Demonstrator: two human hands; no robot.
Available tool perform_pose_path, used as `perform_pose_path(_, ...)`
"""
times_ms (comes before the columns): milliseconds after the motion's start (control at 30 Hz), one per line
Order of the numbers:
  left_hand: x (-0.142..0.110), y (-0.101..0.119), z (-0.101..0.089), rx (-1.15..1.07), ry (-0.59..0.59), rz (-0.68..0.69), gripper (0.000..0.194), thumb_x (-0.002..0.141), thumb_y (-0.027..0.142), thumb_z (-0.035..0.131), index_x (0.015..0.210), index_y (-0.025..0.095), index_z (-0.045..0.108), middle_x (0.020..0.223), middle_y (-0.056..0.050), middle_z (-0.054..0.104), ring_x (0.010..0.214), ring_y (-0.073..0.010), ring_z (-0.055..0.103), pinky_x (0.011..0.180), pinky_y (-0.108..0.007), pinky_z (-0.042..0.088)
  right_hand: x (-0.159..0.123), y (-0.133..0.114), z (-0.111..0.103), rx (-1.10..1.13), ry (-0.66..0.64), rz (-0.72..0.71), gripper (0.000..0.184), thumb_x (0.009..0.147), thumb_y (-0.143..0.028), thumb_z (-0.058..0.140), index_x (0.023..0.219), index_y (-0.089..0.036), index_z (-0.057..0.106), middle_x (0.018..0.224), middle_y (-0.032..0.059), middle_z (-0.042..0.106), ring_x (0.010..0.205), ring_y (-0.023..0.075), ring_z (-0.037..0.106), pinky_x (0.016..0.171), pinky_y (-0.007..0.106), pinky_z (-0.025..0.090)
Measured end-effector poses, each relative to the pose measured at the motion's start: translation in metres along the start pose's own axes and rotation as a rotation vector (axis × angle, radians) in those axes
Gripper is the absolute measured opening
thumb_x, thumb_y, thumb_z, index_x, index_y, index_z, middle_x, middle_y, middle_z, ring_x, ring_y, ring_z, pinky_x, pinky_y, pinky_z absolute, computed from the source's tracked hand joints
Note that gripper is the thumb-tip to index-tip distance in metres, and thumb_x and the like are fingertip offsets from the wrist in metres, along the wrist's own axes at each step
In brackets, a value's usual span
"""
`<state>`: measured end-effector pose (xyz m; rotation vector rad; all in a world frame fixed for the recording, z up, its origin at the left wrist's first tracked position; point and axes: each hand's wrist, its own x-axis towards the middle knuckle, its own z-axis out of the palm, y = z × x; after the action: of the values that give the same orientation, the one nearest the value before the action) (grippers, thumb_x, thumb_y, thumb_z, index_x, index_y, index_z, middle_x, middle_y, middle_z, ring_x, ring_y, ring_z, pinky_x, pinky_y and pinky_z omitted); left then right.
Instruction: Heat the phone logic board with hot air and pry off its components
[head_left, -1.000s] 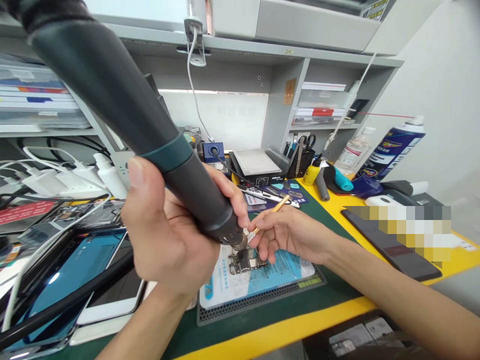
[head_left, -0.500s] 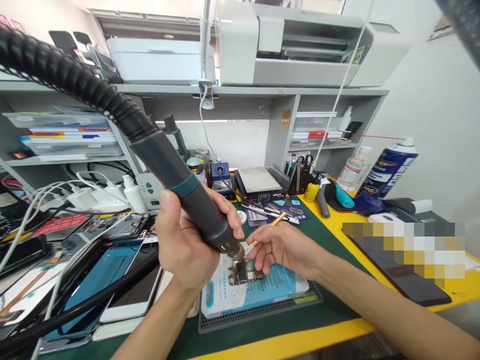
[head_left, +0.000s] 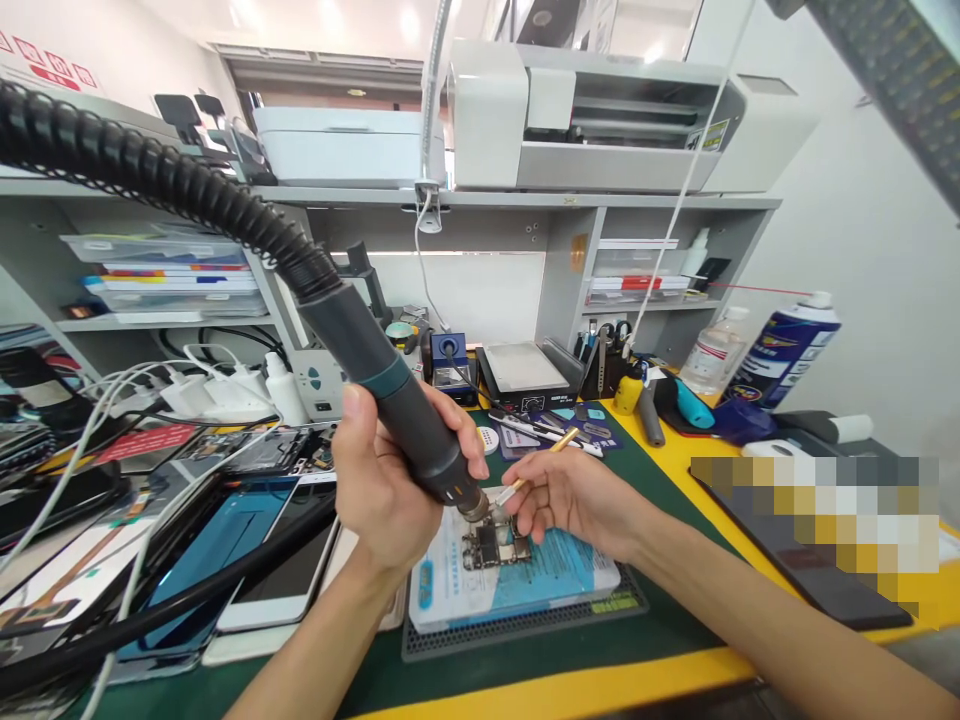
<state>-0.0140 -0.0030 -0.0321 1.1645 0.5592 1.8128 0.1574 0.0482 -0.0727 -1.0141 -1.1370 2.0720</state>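
Note:
My left hand (head_left: 386, 505) is wrapped around the dark grey handle of a hot air gun (head_left: 367, 350), thumb along its near side. The gun slants down to the right, its metal nozzle just over a small phone circuit board (head_left: 491, 548). Between the fingertips of my right hand (head_left: 574, 500) is a slim tool with a gold handle (head_left: 564, 441) and a pale front end, whose tip is close to the nozzle. Whether the tip touches the board I cannot tell. Under the board lies a blue-and-white flat package (head_left: 450, 600).
Phones and a white-framed screen (head_left: 281, 560) crowd the left side, crossed by a black hose (head_left: 225, 575). A dark flat device (head_left: 795, 560) lies on the right. Behind the hands stand a soldering station (head_left: 450, 362) and a flat-topped plate unit (head_left: 525, 368). A spray can (head_left: 784, 350) stands back right.
The view has tilted up and shifted slightly, so the scene sits lower and further right. Both hands keep their grips, and the nozzle stays over the board.

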Motion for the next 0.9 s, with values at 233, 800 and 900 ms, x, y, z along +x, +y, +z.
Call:
perform_pose_path(233, 0.0, 0.0, -0.001, -0.001, 0.012, -0.012, 0.066, 0.09, 0.074, 0.03, 0.069, 0.018, 0.057, 0.055, -0.006, 0.057, 0.047, -0.0215, 0.055, 0.05, -0.036, 0.044, -0.002, -0.002, 0.004, 0.005, 0.034, 0.006, 0.014, 0.082, -0.015, 0.056, 0.082, -0.009, 0.069, 0.067, 0.0081, 0.073, 0.051, 0.0157, 0.068, 0.046, 0.023, 0.054)
perform_pose_path(800, 0.004, 0.007, -0.006, -0.018, 0.061, 0.031, 0.065, 0.089, 0.073, 0.033, 0.067, 0.018, 0.061, 0.055, -0.006, 0.056, 0.048, -0.0221, 0.056, 0.048, -0.037, 0.045, -0.008, -0.003, 0.006, -0.142, 0.026, -0.129, 0.016, 0.079, -0.024, 0.073, 0.086, -0.011, 0.066, 0.071, 0.0073, 0.072, 0.056, 0.0193, 0.072, 0.05, 0.027, 0.058)
perform_pose_path(900, 0.003, 0.008, -0.006, -0.022, 0.079, 0.037, 0.066, 0.09, 0.072, 0.032, 0.065, 0.018, 0.061, 0.055, -0.006, 0.056, 0.048, -0.0216, 0.056, 0.049, -0.036, 0.045, -0.008, -0.001, 0.007, -0.173, -0.019, -0.128, 0.023, 0.076, -0.025, 0.079, 0.089, -0.011, 0.065, 0.072, 0.0058, 0.071, 0.061, 0.0203, 0.073, 0.055, 0.029, 0.06)
